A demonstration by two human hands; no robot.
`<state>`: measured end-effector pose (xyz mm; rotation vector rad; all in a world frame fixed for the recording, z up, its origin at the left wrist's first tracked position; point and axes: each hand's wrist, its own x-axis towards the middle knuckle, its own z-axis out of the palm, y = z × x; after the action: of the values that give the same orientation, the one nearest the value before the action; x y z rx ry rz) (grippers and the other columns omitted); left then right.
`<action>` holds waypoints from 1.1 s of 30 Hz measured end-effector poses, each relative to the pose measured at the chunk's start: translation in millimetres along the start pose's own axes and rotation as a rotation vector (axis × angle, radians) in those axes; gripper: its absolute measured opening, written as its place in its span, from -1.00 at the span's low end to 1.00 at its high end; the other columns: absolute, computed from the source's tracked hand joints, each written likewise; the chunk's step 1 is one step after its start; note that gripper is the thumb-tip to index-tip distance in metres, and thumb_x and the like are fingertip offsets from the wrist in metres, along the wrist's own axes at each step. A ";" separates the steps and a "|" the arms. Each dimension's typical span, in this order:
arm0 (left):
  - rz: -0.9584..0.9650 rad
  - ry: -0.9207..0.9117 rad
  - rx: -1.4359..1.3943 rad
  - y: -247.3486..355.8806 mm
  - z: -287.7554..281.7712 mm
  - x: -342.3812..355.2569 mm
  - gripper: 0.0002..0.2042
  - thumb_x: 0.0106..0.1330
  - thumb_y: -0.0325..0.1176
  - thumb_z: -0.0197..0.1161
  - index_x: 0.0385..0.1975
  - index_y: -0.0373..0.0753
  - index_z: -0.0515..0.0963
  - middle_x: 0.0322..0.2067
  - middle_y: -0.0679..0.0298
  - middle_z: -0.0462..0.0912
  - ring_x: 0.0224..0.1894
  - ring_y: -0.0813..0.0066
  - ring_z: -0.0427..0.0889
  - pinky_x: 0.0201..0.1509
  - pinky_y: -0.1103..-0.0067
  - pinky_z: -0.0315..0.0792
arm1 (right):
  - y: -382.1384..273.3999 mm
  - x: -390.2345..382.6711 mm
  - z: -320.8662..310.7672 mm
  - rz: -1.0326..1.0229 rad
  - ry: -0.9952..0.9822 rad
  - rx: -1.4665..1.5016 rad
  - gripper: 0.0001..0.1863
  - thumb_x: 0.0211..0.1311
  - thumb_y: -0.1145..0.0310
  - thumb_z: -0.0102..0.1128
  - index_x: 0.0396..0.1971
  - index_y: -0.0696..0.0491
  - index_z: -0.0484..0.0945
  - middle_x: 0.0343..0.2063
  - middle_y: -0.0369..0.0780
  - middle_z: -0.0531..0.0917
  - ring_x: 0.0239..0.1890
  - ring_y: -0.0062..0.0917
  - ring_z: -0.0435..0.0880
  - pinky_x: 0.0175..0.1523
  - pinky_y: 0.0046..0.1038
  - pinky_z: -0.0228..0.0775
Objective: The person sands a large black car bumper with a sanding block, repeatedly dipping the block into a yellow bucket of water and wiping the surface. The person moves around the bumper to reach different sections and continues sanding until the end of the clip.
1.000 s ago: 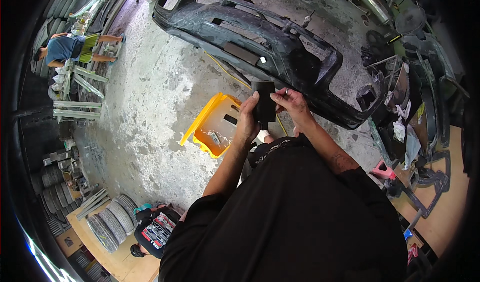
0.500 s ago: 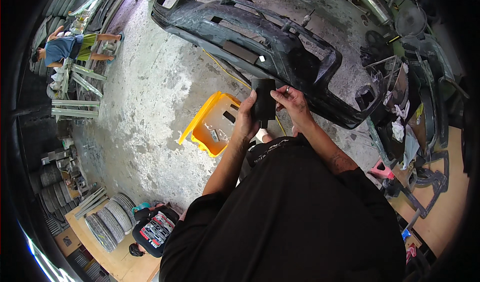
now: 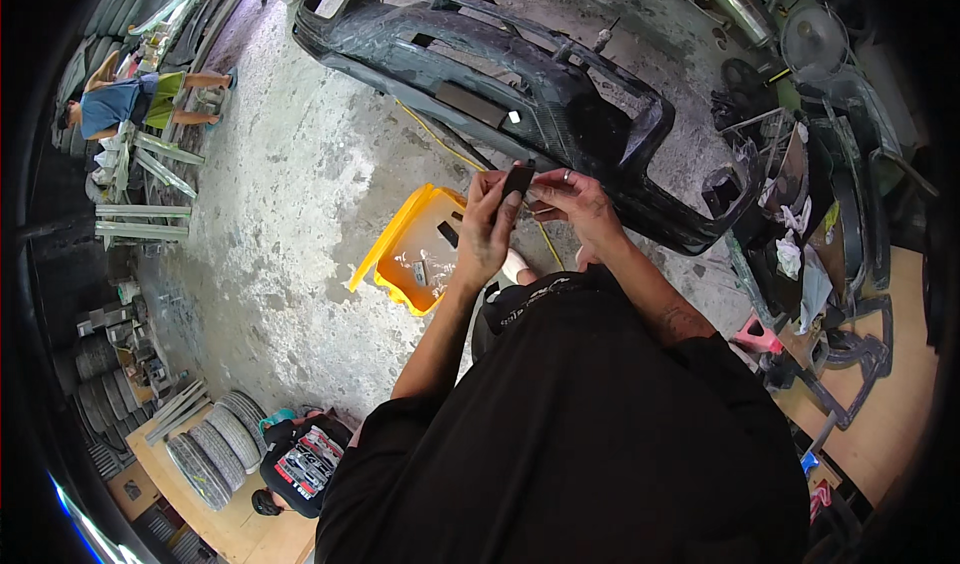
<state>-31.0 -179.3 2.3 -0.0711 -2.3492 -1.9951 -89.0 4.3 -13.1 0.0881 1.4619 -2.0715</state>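
Observation:
A dark piece that looks like folded black sandpaper (image 3: 516, 181) is held up in front of my body. My left hand (image 3: 486, 226) grips it between thumb and fingers. At its right side, the closed fingertips of my right hand (image 3: 585, 214) pinch its edge. Just left of my left hand is a yellow bucket (image 3: 384, 244) of cloudy water. Inside it show a small dark strip (image 3: 448, 233) and a pale little block (image 3: 419, 272). Beyond my hands a black car bumper (image 3: 480, 64) stretches across, with dull, scuffed patches on its surface.
A yellow cord (image 3: 430, 132) runs over the floor beside the bumper. Bumper parts, a fan (image 3: 815, 42) and rags (image 3: 788, 254) crowd the right. Leftward are a person (image 3: 105, 107) by racks, tyres (image 3: 212, 451) and another person (image 3: 305, 459) low down.
The black sandpaper was upright and broad; now it looks smaller and is tilted, seen more edge-on. Both hands have turned around it, and my right fingers have come closer to my left ones.

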 end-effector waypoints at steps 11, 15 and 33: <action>0.336 0.035 0.637 -0.5 13.6 -11.0 -0.41 0.27 -0.50 0.31 0.36 -0.28 0.41 0.08 -0.01 0.45 0.01 -0.01 0.43 0.12 0.23 0.37 | -13.5 -28.0 -1.4 0.068 -0.167 0.272 -0.58 0.50 0.48 0.02 0.31 0.12 0.40 0.10 -0.21 0.63 0.11 -0.47 0.66 0.16 -0.27 0.60; 0.396 0.120 0.492 -4.7 14.6 -6.7 -0.48 0.21 -0.58 0.34 0.23 -0.30 0.51 0.00 0.03 0.52 -0.07 0.04 0.49 0.03 0.27 0.41 | -14.5 -27.9 -1.6 0.067 -0.135 0.295 -0.44 0.46 0.55 0.02 0.43 0.09 0.28 0.15 -0.19 0.60 0.13 -0.49 0.65 0.17 -0.30 0.59; 0.364 0.161 0.442 -7.0 6.3 -8.8 -0.62 0.18 -0.58 0.42 0.04 -0.27 0.64 -0.07 0.08 0.65 -0.08 0.09 0.61 0.02 0.35 0.51 | -7.0 -26.1 0.5 0.091 -0.057 0.134 -0.44 0.45 0.46 0.07 0.43 0.05 0.32 0.15 -0.26 0.59 0.10 -0.59 0.62 0.14 -0.34 0.54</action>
<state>-22.9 -174.1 -6.3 -0.2805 -2.3991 -1.2494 -71.0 16.6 2.9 0.1455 1.2611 -2.0791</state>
